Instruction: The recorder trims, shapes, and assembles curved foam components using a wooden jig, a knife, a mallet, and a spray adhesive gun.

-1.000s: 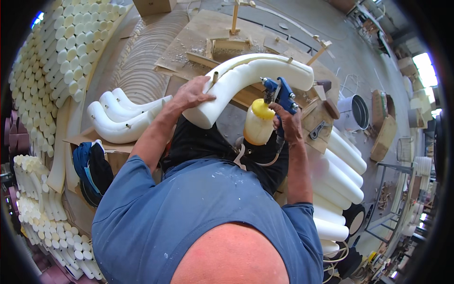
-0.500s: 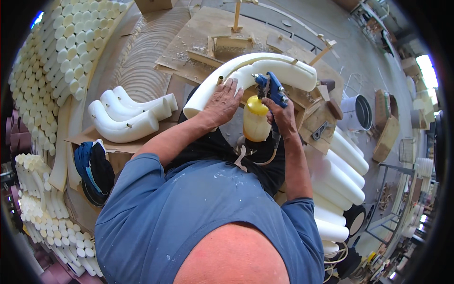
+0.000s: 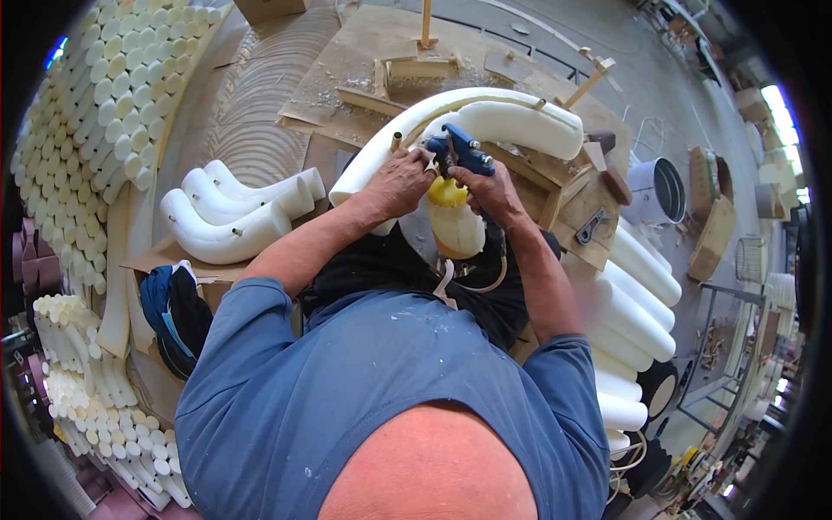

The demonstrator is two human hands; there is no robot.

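My right hand (image 3: 496, 192) is wrapped round a blue spray gun (image 3: 471, 154), which has a translucent cup (image 3: 457, 230) with a yellow lid hanging below it. Close against the gun's front end, my left hand (image 3: 397, 184) has its fingers curled in; a small pale bit shows at the fingertips, too little to name. Beyond both hands lies a long curved white foam piece (image 3: 529, 130), arching from left to right with a seam along its bend. Two short brownish pegs stick up from it, one just past my left hand.
Three bent white foam pieces (image 3: 234, 236) rest on cardboard at my left. Dusty boards with a wooden frame (image 3: 420, 68) stand ahead. White foam cylinders (image 3: 637, 325), a wrench-like tool (image 3: 592, 227) and a metal bucket (image 3: 654, 192) are at right. Stacked foam rods (image 3: 130, 87) fill the far left.
The spray gun has come left and tilted toward my left hand. My left hand has left its flat rest on the foam and curled up by the gun's front.
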